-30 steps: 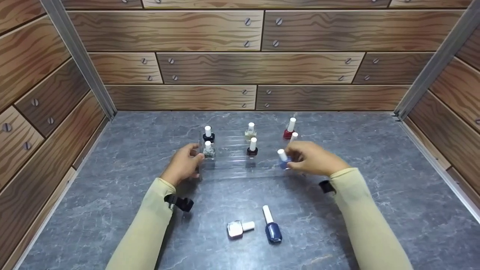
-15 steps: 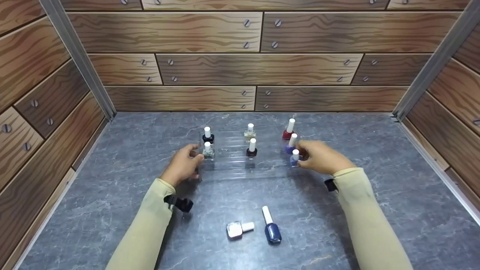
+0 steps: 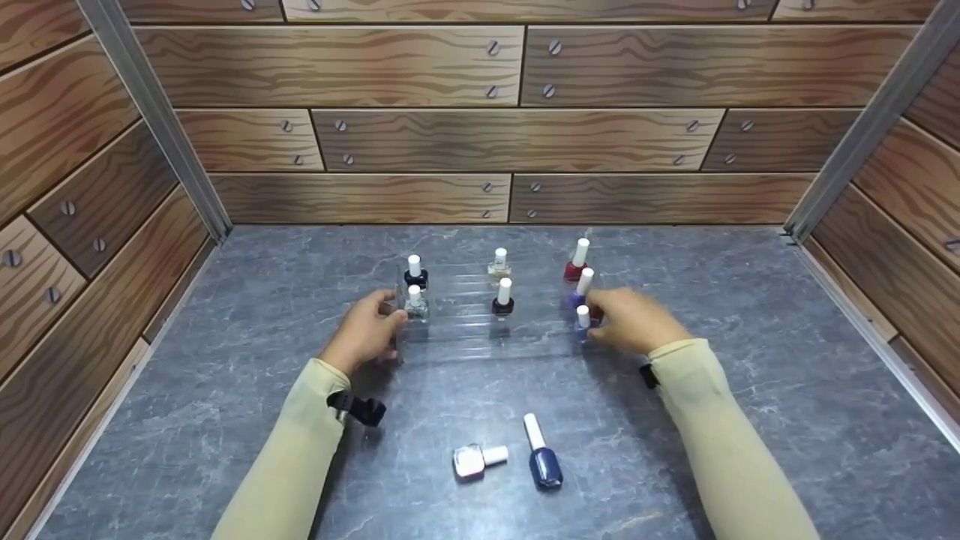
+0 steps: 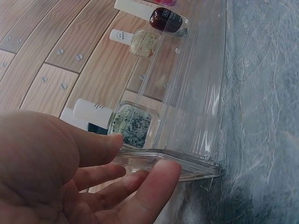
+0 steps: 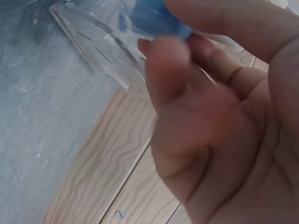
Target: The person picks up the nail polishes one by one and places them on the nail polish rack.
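Observation:
A clear stepped display rack [image 3: 465,346] stands mid-table with nail polish bottles on its tiers. My left hand [image 3: 365,330] grips the rack's left end panel between thumb and fingers, beside a glitter nail polish bottle [image 4: 135,126]. At the rack's right end, my right hand [image 3: 634,319] pinches a blue nail polish bottle [image 5: 156,18] upright, over the front tier; whether its base touches the tier is hidden. Just behind it are a purple bottle [image 3: 583,285] and a red bottle [image 3: 576,268]. A dark red bottle [image 3: 503,300] stands mid-rack.
Nearer me, a pale nail polish bottle [image 3: 470,461] and a dark blue one [image 3: 545,466] lie on the grey marbled table [image 3: 247,300]. Further back on the rack stand a black bottle [image 3: 416,277] and a clear glittery one [image 3: 499,266]. Wood-patterned walls [image 3: 420,139] surround the table.
My right hand has carried the blue bottle rightward to the rack's right end, then slightly left and down. The purple bottle behind has come into view. The left hand keeps its grip.

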Motion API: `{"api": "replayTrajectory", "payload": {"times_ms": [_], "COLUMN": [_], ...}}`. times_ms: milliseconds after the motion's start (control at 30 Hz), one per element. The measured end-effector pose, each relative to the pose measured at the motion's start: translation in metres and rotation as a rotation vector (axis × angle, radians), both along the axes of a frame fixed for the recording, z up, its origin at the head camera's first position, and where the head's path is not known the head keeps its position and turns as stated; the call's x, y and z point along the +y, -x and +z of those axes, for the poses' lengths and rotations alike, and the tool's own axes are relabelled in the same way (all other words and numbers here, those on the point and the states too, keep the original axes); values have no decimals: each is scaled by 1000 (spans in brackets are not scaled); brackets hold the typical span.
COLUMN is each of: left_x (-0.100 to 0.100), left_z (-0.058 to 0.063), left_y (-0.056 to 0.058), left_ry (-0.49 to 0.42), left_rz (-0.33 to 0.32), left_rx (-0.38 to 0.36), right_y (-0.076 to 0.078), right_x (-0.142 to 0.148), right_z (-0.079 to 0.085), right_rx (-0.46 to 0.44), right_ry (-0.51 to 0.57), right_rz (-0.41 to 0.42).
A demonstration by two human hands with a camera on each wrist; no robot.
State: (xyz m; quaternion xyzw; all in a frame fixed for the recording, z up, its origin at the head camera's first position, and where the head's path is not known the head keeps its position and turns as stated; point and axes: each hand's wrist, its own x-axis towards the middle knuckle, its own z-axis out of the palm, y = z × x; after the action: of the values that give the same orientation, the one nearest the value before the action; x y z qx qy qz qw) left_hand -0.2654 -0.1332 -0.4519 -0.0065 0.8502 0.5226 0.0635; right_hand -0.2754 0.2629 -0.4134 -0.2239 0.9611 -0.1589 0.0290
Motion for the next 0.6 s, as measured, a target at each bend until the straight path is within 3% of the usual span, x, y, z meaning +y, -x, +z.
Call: {"api": "replayTrajectory", "payload": {"times_ms": [200,600], "left_x": [0,-1], "left_z": [0,0], "left_y": [1,1], "left_ry": [0,-45], "left_rz": [7,10], "left_rx": [9,-16], "right_y": [1,1], "right_x": [-3,0], "right_z": [-4,-4], "right_rx": [46,12], "right_ry": [-62,-26], "right_rz": [-4,-8]}}
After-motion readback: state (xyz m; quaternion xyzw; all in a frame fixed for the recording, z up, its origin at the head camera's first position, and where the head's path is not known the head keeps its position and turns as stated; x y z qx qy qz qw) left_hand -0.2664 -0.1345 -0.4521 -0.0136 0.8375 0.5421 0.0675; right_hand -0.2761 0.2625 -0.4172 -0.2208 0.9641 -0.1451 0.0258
